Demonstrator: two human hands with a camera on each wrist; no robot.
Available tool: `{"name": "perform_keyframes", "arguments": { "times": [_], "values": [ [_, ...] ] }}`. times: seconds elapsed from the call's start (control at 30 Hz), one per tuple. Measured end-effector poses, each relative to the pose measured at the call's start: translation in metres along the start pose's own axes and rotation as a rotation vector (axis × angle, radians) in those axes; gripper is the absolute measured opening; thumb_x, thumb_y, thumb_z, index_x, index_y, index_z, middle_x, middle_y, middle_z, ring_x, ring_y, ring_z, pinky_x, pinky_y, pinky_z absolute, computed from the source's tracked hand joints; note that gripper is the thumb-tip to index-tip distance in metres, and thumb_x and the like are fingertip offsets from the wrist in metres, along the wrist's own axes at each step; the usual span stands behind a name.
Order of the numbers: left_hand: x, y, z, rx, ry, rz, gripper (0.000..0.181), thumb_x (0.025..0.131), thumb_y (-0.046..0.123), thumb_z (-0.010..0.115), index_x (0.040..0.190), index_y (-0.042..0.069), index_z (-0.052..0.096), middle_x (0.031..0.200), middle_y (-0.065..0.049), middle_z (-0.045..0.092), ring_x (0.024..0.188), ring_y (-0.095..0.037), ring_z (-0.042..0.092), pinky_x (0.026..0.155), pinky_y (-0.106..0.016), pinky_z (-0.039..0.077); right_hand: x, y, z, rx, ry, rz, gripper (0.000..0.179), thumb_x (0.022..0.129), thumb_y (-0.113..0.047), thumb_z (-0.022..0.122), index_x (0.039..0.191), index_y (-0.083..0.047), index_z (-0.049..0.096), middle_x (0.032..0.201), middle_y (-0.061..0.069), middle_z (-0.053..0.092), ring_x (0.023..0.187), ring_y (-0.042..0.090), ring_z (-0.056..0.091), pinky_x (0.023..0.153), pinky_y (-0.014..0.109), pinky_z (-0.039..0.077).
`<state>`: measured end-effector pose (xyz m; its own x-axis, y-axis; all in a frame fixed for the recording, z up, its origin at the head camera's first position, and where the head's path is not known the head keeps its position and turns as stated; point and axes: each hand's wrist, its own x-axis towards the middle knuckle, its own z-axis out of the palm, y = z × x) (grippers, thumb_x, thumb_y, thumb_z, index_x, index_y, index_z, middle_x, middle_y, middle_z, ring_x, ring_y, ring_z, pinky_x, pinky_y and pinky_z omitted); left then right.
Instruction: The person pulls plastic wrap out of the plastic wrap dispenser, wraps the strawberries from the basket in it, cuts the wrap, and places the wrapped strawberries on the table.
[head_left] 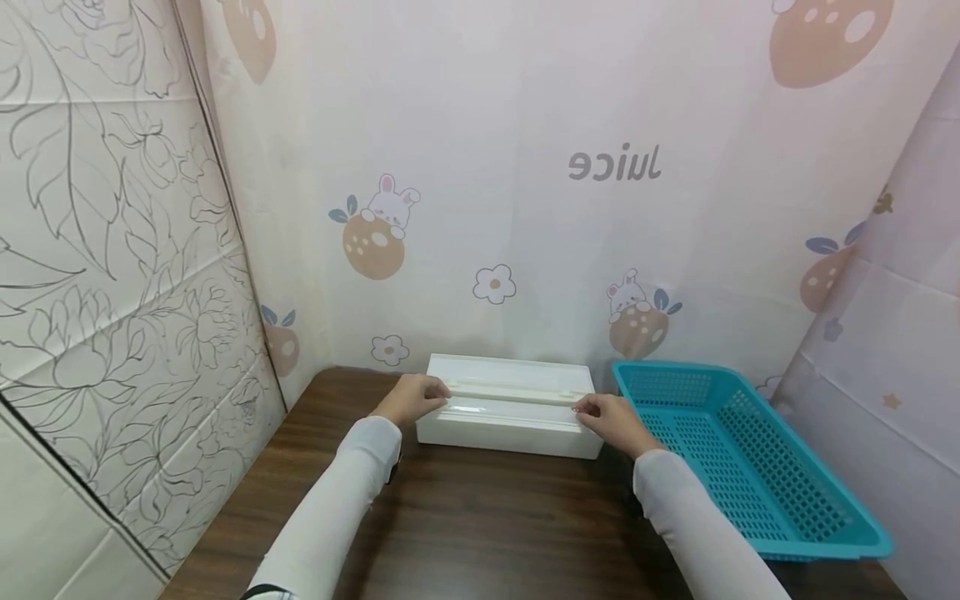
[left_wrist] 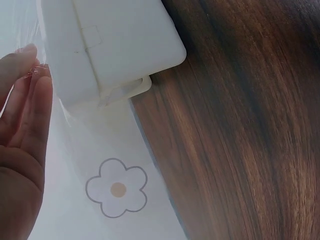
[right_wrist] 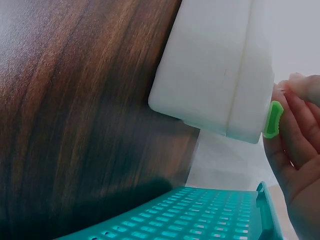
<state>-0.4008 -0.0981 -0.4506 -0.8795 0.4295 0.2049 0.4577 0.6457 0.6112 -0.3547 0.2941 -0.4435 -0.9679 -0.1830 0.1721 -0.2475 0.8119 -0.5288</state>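
Observation:
A long white cling film dispenser [head_left: 510,432] lies at the back of the table, with a pale raised strip [head_left: 517,393] along its top. My left hand [head_left: 415,397] is at its left end, thumb and fingers pinching clear, shiny cling film [left_wrist: 31,25]. At the right end, my right hand [head_left: 613,421] has its thumb and fingertips together at the top edge, pinching the film there. A green slider tab [right_wrist: 273,120] sticks out of the dispenser beside the right fingers. On the dispenser's left end a small loop-shaped latch [left_wrist: 127,90] stands out.
A turquoise plastic basket [head_left: 817,546] with perforated sides stands right of the dispenser, close to my right forearm. The dark wooden table [head_left: 487,525] meets a patterned curtain [head_left: 510,208] directly behind the dispenser. Another curtain with line-drawn flowers [head_left: 112,250] hangs at the left.

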Motion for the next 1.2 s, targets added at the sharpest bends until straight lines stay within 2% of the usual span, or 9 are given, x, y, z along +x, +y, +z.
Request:
{"name": "perform_keyframes", "arguments": {
  "times": [0.17,0.27,0.43,0.7,0.93,1.07,1.2],
  "values": [
    [-0.003,0.003,-0.004,-0.015,0.035,0.001,0.008,0.094,0.014,0.072,0.101,0.013,0.076,0.100,0.001,0.074,0.097,-0.018,0.069,0.086,-0.035,0.056,-0.002,0.003,-0.003,0.040,0.002,-0.024,0.016,0.097,-0.013,0.067,0.109,-0.005,0.074,0.094,0.003,0.072,0.079,0.017,0.060,0.070,0.036,0.054],
    [-0.003,0.003,-0.007,-0.032,0.050,0.024,0.009,0.094,0.015,0.072,0.101,0.013,0.076,0.101,0.002,0.074,0.097,-0.018,0.069,0.087,-0.035,0.056,-0.003,0.006,-0.006,0.055,0.002,-0.047,0.018,0.099,-0.016,0.065,0.109,-0.005,0.074,0.090,0.001,0.072,0.078,0.015,0.062,0.067,0.034,0.053],
    [-0.001,-0.001,-0.006,-0.043,0.073,0.074,0.010,0.096,0.016,0.070,0.102,0.012,0.076,0.102,0.002,0.074,0.099,-0.016,0.069,0.088,-0.033,0.055,-0.004,0.005,-0.010,0.060,-0.002,-0.079,0.019,0.100,-0.018,0.063,0.108,-0.005,0.074,0.090,0.000,0.072,0.080,0.017,0.065,0.066,0.034,0.052],
    [-0.002,-0.006,-0.009,-0.073,0.126,0.112,0.012,0.097,0.016,0.068,0.105,0.009,0.075,0.102,0.003,0.072,0.098,-0.017,0.066,0.088,-0.038,0.054,-0.006,-0.010,-0.021,0.051,0.009,-0.093,0.018,0.101,-0.017,0.062,0.109,-0.005,0.073,0.092,0.004,0.071,0.085,0.023,0.067,0.071,0.038,0.054],
    [-0.005,0.000,-0.018,-0.109,0.129,0.073,0.020,0.099,0.022,0.066,0.109,0.007,0.074,0.101,0.004,0.072,0.091,-0.013,0.065,0.083,-0.038,0.055,-0.009,-0.014,-0.031,0.058,0.015,-0.076,0.022,0.103,-0.019,0.059,0.114,-0.003,0.071,0.094,0.003,0.071,0.093,0.032,0.069,0.076,0.044,0.057],
    [-0.007,0.004,-0.022,-0.118,0.135,0.060,0.023,0.099,0.026,0.066,0.110,0.008,0.074,0.102,0.001,0.073,0.089,-0.012,0.065,0.083,-0.038,0.055,-0.013,-0.016,-0.036,0.051,0.024,-0.103,0.025,0.103,-0.021,0.059,0.115,-0.003,0.071,0.094,0.003,0.071,0.093,0.033,0.068,0.076,0.044,0.056],
    [-0.008,0.007,-0.025,-0.132,0.159,0.060,0.024,0.098,0.028,0.067,0.110,0.009,0.075,0.100,0.005,0.073,0.091,-0.010,0.066,0.084,-0.037,0.055,-0.016,-0.019,-0.042,0.037,0.039,-0.126,0.025,0.103,-0.024,0.059,0.114,-0.005,0.071,0.093,0.003,0.071,0.089,0.029,0.067,0.074,0.040,0.054]
  ]
}}
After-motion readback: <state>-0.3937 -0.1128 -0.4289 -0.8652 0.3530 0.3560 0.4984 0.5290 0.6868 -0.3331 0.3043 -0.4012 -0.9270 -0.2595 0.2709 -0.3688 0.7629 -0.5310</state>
